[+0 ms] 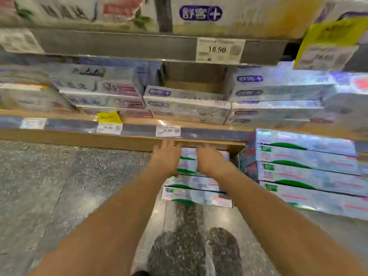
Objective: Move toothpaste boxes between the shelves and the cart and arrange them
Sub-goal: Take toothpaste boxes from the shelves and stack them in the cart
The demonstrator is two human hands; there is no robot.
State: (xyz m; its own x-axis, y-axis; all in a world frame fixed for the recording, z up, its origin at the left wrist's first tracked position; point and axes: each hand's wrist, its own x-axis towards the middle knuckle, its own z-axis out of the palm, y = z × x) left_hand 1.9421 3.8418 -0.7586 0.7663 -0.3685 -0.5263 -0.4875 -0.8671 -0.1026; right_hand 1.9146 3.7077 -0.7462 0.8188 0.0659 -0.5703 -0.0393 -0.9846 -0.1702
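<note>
Hands (187,156) under shelf lip (199,143)

A shop aisle. Just above the fingers (169,145) runs a shelf edge (79,136) with printed price tags (167,131), one reading 18.90 higher up. Stacked toothpaste boxes (187,108) fill the shelves beyond the fingers, and a speckled stone floor (59,176) lies below them.

The aisle was evenly and brightly lit, with no hard shadows. Everything was smeared with motion blur, worst above the shelf edge (123,142), and white glare streaked the glossy boxes (304,154) beside it.
</note>
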